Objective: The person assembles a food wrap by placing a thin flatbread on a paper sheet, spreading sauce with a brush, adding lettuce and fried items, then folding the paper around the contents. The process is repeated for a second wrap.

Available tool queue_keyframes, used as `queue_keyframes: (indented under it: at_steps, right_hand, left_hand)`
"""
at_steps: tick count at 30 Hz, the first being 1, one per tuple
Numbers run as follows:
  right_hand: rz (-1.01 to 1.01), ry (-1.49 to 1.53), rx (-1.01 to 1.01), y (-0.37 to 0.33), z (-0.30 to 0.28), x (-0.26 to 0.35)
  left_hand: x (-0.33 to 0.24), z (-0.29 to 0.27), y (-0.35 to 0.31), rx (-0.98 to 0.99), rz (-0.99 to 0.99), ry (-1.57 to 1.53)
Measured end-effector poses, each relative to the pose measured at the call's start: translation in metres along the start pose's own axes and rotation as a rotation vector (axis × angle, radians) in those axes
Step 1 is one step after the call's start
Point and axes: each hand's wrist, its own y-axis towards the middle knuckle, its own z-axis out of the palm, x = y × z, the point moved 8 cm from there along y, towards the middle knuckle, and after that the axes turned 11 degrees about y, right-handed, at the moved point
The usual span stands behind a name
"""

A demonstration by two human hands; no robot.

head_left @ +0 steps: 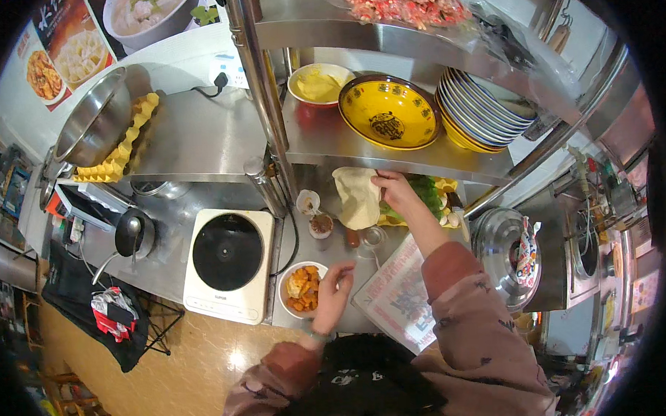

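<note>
My left hand rests on the right rim of a small white bowl filled with orange and yellow food pieces, on the steel counter. My right hand reaches forward under the shelf and holds a pale flat round of dough or flatbread, lifted above the counter. Just behind that hand lie green leaves and yellow pieces in a tray. Small cups and jars stand between the two hands.
A white induction hob sits left of the bowl, a black ladle pot further left. The shelf above bears a yellow bowl, stacked plates and a bowl of yellow paste. A printed sheet and steel lid lie right.
</note>
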Motion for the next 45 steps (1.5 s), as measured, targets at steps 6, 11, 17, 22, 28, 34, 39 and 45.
queue_keyframes:
  at_steps: [6, 11, 17, 22, 28, 34, 39, 45]
  right_hand:
    - [0.078, 0.24, 0.059, -0.019, 0.004, 0.002]
    - [0.104, 0.369, 0.012, -0.032, -0.005, 0.002]
    - [0.004, 0.23, -0.039, -0.099, -0.001, 0.028]
    - [-0.108, 0.087, -0.053, -0.165, 0.005, 0.068]
    - [-0.265, -0.778, -0.327, -0.249, -0.034, 0.068]
    - [-0.29, -0.89, -0.461, -0.306, -0.067, 0.021]
    - [-0.193, -0.718, -0.554, -0.322, -0.098, -0.002]
    - [-0.165, -0.561, -0.524, -0.329, -0.114, -0.017]
  left_hand:
    - [-0.043, 0.034, 0.064, -0.115, 0.371, 0.231]
    - [-0.052, 0.049, 0.084, -0.33, 0.357, 0.601]
    - [-0.078, 0.068, 0.066, -0.172, 0.415, 0.428]
    - [-0.076, 0.102, 0.045, 0.105, 0.131, -0.118]
    - [-0.028, 0.162, -0.003, 0.371, -0.421, -0.861]
    - [0.029, 0.199, -0.052, 0.421, -0.679, -0.816]
    - [0.044, 0.205, -0.065, 0.552, -0.706, -0.6]
    - [0.049, 0.203, -0.065, 0.614, -0.62, -0.319]
